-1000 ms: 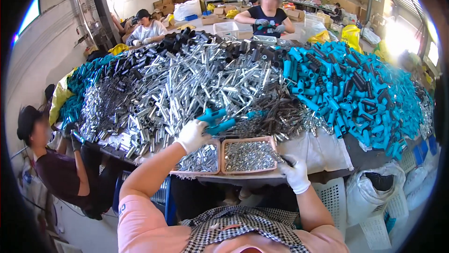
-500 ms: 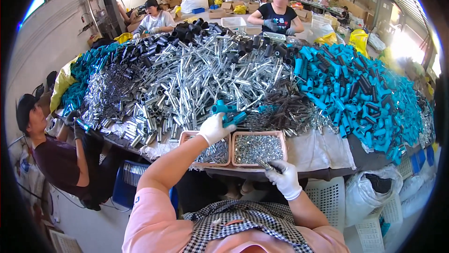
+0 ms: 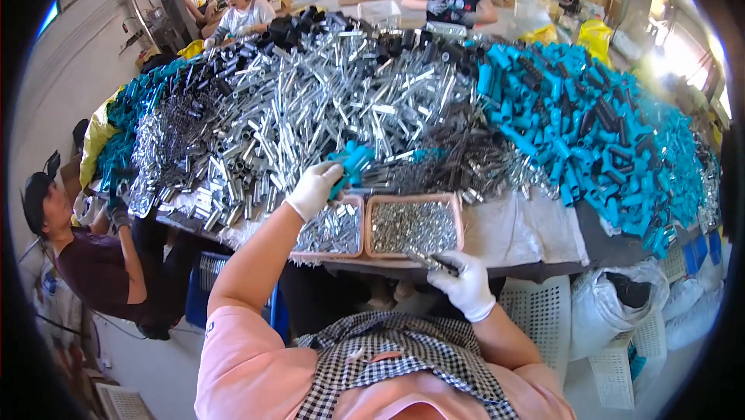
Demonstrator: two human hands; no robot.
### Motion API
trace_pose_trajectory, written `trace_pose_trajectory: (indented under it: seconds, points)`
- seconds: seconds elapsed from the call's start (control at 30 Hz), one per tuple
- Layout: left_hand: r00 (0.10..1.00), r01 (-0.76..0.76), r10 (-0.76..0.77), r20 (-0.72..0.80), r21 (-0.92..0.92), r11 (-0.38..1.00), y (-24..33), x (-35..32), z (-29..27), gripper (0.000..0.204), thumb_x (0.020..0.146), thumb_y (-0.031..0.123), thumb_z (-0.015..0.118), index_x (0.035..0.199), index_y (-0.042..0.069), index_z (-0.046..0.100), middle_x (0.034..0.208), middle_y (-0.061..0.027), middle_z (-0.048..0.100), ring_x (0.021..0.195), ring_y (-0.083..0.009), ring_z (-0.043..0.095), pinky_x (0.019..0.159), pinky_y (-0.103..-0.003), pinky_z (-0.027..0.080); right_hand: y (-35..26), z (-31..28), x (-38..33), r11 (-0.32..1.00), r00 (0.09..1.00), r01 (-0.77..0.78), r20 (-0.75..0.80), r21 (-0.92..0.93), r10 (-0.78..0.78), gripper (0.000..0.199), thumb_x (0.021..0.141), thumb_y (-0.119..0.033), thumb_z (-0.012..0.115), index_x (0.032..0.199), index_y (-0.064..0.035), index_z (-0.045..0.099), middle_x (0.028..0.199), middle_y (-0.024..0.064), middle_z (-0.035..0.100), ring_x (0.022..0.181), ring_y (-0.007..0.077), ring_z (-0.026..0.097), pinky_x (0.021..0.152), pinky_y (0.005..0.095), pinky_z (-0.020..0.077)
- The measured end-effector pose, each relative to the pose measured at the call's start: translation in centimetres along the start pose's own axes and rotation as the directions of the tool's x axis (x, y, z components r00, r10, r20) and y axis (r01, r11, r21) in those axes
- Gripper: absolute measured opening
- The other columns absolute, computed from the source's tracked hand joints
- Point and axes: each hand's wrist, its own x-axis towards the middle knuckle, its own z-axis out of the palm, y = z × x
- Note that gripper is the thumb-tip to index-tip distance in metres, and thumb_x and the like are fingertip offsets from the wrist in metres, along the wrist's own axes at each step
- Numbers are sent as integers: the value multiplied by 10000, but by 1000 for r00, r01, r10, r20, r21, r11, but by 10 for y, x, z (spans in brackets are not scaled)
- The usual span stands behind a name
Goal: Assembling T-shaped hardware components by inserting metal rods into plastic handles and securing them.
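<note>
Since a second ago your left hand has risen slightly off the near edge of the heap, keeping the bunch of short teal plastic sleeves clenched in its white glove, while your right hand has stayed low at the table's near edge. That right hand pinches a small dark metal rod, whose long axis runs from the fingers up and to the left, toward the trays. The teal sleeves sit up and to the left of the rod, well apart from it, their length tilted up to the right; your left hand is the nearer one to the heap.

Between your hands lie two shallow pinkish plastic trays side by side: the left tray holds short shiny metal tubes, the right tray is full of small silvery screws. Beyond them the table carries a broad pile of bright metal tubes and, to the right, a heap of teal sleeves.
</note>
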Motion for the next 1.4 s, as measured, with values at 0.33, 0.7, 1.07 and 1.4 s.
trace_pose_trajectory:
  seconds: [0.33, 0.7, 1.07, 1.4]
  points:
    - [987, -19, -24, 161, 259, 966, 28, -113, 7, 266, 869, 143, 741, 1065, -36, 716, 827, -34, 683, 706, -66, 589, 647, -231, 486, 17, 8, 14, 995, 983, 88, 155, 53, -95, 336, 725, -148, 773, 1021, 1, 717, 930, 161, 722, 827, 247, 706, 772, 326, 536]
    - [890, -177, -48, 453, 442, 879, 28, -128, 18, 292, 804, 178, 792, 1031, 1, 744, 908, -124, 741, 827, -166, 686, 792, -311, 531, -5, 11, -5, 868, 882, 465, 175, -176, -437, 329, 656, -192, 828, 923, -34, 720, 835, 144, 698, 730, 325, 684, 670, 377, 551]
    - [888, 119, -166, 429, 134, 984, -14, -162, 34, 621, 978, 529, 509, 1066, -51, 711, 648, -63, 648, 457, -76, 548, 411, -200, 401, -22, 50, -15, 931, 951, 163, 303, -328, -60, 494, 608, -311, 893, 957, -12, 713, 826, 178, 702, 744, 315, 704, 675, 366, 555]
    - [917, -14, -92, 388, 263, 965, -37, -146, 21, 409, 949, 343, 577, 872, -38, 701, 653, -49, 617, 548, -106, 560, 516, -283, 460, -13, 67, 13, 961, 867, 217, 487, -171, -109, 486, 696, -296, 842, 1087, -41, 706, 844, 191, 694, 757, 341, 692, 678, 371, 547]
